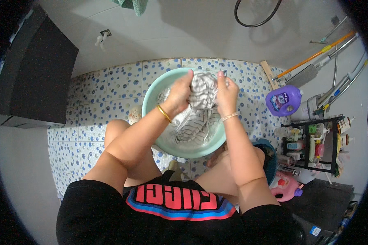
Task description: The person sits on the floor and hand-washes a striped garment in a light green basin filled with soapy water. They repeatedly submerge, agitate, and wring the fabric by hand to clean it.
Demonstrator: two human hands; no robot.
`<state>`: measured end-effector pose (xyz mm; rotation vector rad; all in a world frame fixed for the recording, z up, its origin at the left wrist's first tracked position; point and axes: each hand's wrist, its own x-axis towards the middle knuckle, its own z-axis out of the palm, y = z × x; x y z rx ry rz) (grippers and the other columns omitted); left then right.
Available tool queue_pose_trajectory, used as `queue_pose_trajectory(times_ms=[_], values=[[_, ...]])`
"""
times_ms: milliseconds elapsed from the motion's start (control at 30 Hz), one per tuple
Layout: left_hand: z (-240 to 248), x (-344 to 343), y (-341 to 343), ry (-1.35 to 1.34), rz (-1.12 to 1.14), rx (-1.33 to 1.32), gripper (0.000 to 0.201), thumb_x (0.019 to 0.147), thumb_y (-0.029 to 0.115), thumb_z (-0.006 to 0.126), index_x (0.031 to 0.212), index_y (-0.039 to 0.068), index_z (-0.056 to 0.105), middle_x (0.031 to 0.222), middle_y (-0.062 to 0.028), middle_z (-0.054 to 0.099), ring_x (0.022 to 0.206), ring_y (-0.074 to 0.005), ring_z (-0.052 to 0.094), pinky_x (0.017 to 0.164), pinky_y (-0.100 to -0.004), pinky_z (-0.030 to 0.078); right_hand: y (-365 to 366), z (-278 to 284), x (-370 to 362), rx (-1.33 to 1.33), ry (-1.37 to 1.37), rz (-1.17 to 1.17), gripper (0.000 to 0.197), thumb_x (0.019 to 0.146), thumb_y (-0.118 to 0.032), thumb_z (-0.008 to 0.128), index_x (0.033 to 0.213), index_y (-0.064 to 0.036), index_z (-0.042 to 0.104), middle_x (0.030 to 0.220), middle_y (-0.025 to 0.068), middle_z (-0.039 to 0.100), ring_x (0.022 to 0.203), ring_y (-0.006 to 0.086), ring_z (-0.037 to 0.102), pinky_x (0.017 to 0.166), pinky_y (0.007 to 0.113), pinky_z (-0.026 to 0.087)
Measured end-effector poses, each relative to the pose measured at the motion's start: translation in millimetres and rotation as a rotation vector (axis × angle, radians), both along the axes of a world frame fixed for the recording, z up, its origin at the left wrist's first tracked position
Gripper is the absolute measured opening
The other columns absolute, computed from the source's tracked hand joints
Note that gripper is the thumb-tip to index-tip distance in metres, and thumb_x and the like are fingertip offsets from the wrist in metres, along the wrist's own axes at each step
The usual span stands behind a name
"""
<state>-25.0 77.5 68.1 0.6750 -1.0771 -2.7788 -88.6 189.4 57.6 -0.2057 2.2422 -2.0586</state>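
Fingers of the left hand [179, 96] and right hand [227, 94] are clamped on striped cloth [203, 90]; if it is jerked, the floor [98, 106] could be splashed from the basin [150, 93].

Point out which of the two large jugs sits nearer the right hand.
The purple jug, to the right of the right hand, which grips striped cloth. The pink jug, with a purple cap, is farther off, lower in the picture.
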Motion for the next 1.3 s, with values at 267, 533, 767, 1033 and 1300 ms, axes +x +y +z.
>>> queue_pose_trajectory(times_ms=[267, 533, 767, 1033, 1300], values=[[33, 16, -29, 0.330, -0.251, -0.176, 0.040, 0.080, 0.002, 0.048, 0.120, 0.009, 0.042, 0.095, -0.0030, 0.054, 0.081, -0.0084, 0.051, 0.075, -0.0222, 0.044, 63, 13, -6, -0.528, -0.385, 0.199, 0.034, 0.077, -0.037, 0.057, 0.074, -0.0038, 0.052, 0.073, 0.0027, 0.053, 0.070, 0.0109, 0.051, 0.063, 0.023, 0.043], [31, 13, -27, 0.341, -0.257, -1.264, 0.051, 0.062, 0.004, 0.067, 0.111, 0.008, 0.052, 0.107, -0.0085, 0.054, 0.094, -0.0186, 0.051, 0.085, -0.0277, 0.038, 84, 22, -2, -0.565, -0.168, 0.374, 0.036, 0.077, -0.033, 0.056, 0.094, -0.0014, 0.053, 0.087, 0.0047, 0.054, 0.083, 0.0133, 0.051, 0.073, 0.027, 0.043], [32, 14, -19, 0.189, -0.054, -1.660, 0.033, 0.062, 0.012, 0.069, 0.093, 0.005, 0.058, 0.088, -0.0093, 0.054, 0.078, -0.0199, 0.053, 0.072, -0.0304, 0.043, 84, 27, 6, 0.483, 0.530, 0.241, 0.029, 0.058, -0.012, 0.073, 0.078, 0.0012, 0.057, 0.081, 0.0066, 0.049, 0.076, 0.0187, 0.051, 0.071, 0.025, 0.041], [-15, -3, 5, 0.184, 0.003, -0.690, 0.021, 0.078, 0.015, 0.058, 0.090, 0.000, 0.050, 0.081, -0.0082, 0.052, 0.071, -0.0153, 0.052, 0.063, -0.0244, 0.046, 52, 10, 4, -0.455, -0.270, 0.039, 0.016, 0.073, 0.002, 0.041, 0.087, -0.0038, 0.049, 0.081, 0.0072, 0.052, 0.077, 0.0143, 0.050, 0.071, 0.025, 0.042], [-91, -7, 24, -0.027, -0.051, 0.040, 0.022, 0.085, 0.025, 0.044, 0.093, 0.005, 0.047, 0.077, -0.0060, 0.053, 0.065, -0.0140, 0.052, 0.052, -0.0277, 0.044, -1, -31, 53, 0.474, 0.788, 0.195, 0.020, 0.078, -0.021, 0.053, 0.071, -0.0022, 0.055, 0.083, 0.0168, 0.054, 0.067, 0.0329, 0.054, 0.053, 0.038, 0.043]])
